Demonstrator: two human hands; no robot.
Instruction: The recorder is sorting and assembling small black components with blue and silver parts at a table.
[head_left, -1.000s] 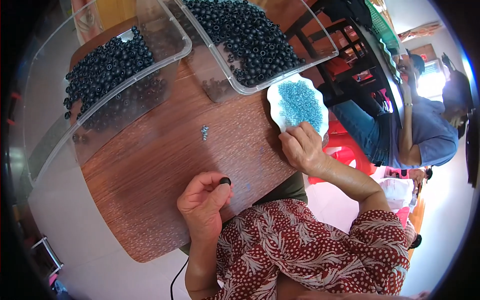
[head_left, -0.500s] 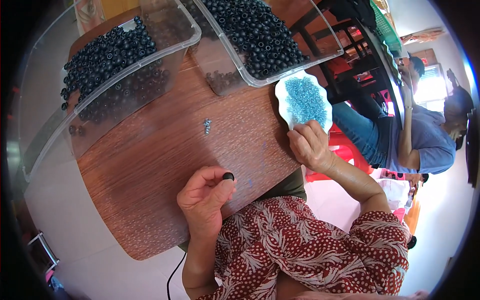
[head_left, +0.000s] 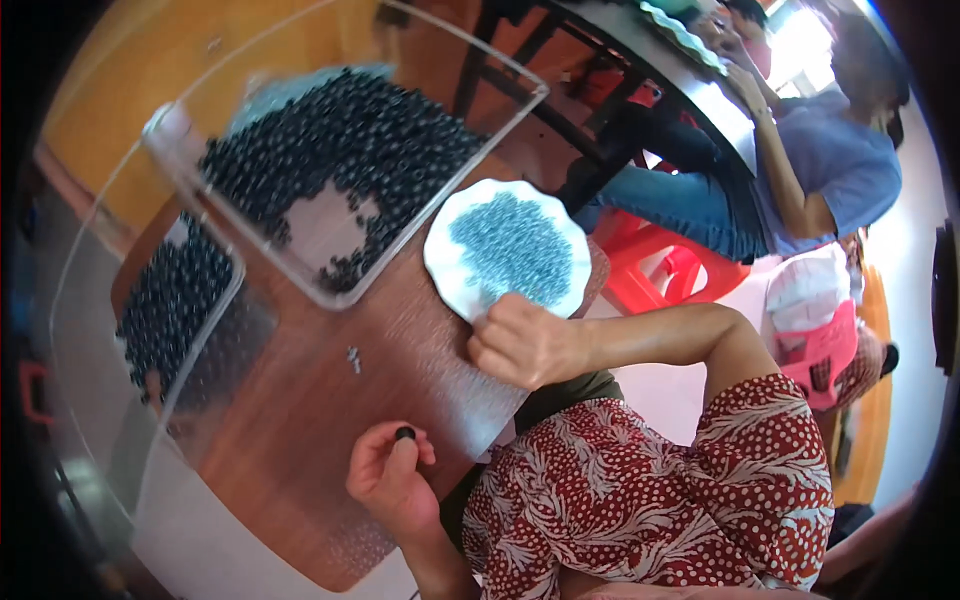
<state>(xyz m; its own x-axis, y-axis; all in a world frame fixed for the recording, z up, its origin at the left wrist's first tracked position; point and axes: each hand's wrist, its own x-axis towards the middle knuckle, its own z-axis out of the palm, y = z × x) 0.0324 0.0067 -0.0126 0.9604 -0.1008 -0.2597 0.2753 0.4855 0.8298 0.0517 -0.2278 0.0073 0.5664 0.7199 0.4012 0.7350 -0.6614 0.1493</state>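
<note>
My left hand (head_left: pixel 392 485) is closed in a pinch over the wooden table, gripping a small black bead-like piece (head_left: pixel 404 433) between thumb and finger. At the near edge of a white scalloped plate (head_left: pixel 440 268), my right hand (head_left: pixel 530 345) has its fingers pressed together; whatever is in them is hidden. Many tiny pale blue, shiny pieces (head_left: pixel 515 245) cover the plate. A few small silvery pieces (head_left: pixel 354 360) lie loose on the table, beyond my left hand.
A large clear plastic bin (head_left: pixel 338 300) of black round pieces stands beyond the table's middle. Another clear bin (head_left: pixel 232 290) with similar pieces is at the left. To the right, another person (head_left: pixel 830 170) sits at a dark table (head_left: pixel 700 80), near a red stool (head_left: pixel 640 270).
The view has shifted, so bins, plate and table appear in different places. My right hand stays by the plate's near edge. My left hand still pinches the black piece.
</note>
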